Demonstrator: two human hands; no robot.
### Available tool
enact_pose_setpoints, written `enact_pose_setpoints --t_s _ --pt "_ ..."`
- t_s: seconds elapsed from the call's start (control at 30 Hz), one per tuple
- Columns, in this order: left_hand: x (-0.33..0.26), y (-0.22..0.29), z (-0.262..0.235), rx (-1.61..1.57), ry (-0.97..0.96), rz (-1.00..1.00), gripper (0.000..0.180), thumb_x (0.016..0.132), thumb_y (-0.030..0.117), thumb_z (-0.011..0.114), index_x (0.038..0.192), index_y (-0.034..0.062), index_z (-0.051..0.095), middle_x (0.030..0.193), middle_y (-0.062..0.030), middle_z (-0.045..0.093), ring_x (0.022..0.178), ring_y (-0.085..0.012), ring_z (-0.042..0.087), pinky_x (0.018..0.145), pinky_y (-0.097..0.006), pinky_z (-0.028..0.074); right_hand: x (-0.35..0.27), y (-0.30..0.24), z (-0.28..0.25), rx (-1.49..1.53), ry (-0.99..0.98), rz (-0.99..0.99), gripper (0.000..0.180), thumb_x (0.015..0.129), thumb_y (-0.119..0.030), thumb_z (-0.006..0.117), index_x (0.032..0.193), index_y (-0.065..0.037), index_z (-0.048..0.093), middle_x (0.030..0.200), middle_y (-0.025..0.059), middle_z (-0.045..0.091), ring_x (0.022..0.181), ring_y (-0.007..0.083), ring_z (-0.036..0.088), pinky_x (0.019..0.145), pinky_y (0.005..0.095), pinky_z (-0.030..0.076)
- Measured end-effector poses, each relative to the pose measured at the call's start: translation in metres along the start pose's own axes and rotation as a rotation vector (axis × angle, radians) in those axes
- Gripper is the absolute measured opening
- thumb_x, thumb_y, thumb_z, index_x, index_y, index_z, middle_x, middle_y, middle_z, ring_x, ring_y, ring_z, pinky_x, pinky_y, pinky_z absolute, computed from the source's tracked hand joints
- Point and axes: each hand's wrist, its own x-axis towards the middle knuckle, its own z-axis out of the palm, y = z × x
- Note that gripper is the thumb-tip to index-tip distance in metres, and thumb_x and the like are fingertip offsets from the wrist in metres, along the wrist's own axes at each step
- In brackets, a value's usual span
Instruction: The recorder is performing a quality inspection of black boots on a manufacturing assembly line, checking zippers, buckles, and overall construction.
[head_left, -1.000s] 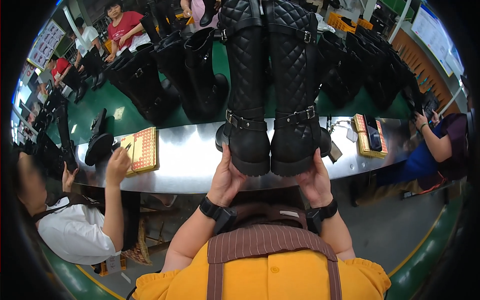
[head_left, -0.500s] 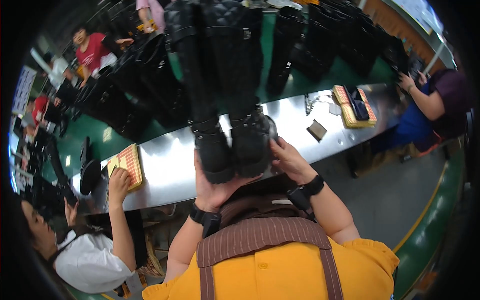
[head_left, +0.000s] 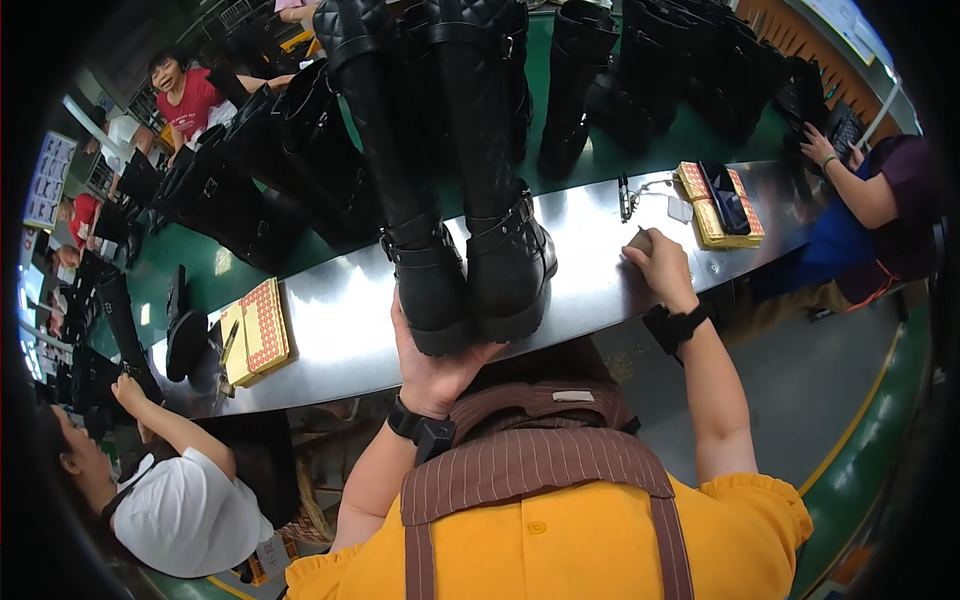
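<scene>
A pair of tall black boots [head_left: 500, 235], with buckled straps and quilted upper shafts, stands upright with the heels toward me. My left hand [head_left: 437, 368] is closed around the heel end, its palm under the thick soles and its thumb along the left boot's side. Away to the right, over the metal tabletop, my right hand [head_left: 664, 268] pinches a small flat grey-brown square piece [head_left: 641, 240]. Most of that piece is hidden by my fingers, and what it is made of cannot be made out.
The metal table [head_left: 345, 310] carries a yellow patterned pad [head_left: 262, 335] at left. Another pad [head_left: 722, 232] at right bears a dark phone [head_left: 728, 205]; small tools [head_left: 626, 198] lie beside it. More black boots [head_left: 225, 195] line the green surface. Co-workers sit left and stand right.
My right hand has left the boots, moved right and picked up the square piece from the table. The co-worker's hand at left has moved off the yellow pad to a boot.
</scene>
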Motion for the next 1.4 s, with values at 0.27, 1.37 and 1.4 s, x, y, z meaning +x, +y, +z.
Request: enact_pose_setpoints --t_s 0.27,1.37,1.4 --pt "0.007 -0.003 0.002 0.047 -0.022 -0.021 0.07 0.094 0.067 0.033 0.137 0.0149 0.05 0.138 -0.0136 0.051 0.127 -0.0358 0.051 0.103 -0.059 0.043 -0.024 -0.15 -0.032 0.455 0.109 -0.722 0.026 0.08 -0.015 0.079 0.088 0.0 0.06 0.083 0.0114 0.059 0.079 0.0281 0.061 0.068 0.0332 0.05" --pt "-0.002 0.011 0.007 0.004 -0.067 0.012 0.07 0.098 0.06 0.036 0.141 0.0056 0.042 0.139 -0.0188 0.05 0.127 -0.0374 0.052 0.103 -0.057 0.046 -0.003 -0.161 -0.042 0.579 -0.244 -0.578 0.023 0.087 -0.02 0.071 0.095 0.001 0.068 0.097 0.0088 0.069 0.085 0.0179 0.066 0.079 0.0282 0.051" --pt "-0.002 0.012 0.006 -0.009 -0.047 0.018 0.07 0.098 0.06 0.035 0.141 0.0055 0.042 0.139 -0.0188 0.049 0.127 -0.0376 0.051 0.104 -0.057 0.046 -0.003 -0.162 -0.04 0.549 -0.229 -0.591 0.023 0.087 -0.02 0.071 0.095 0.002 0.068 0.097 0.0087 0.069 0.085 0.0177 0.066 0.079 0.0284 0.051"
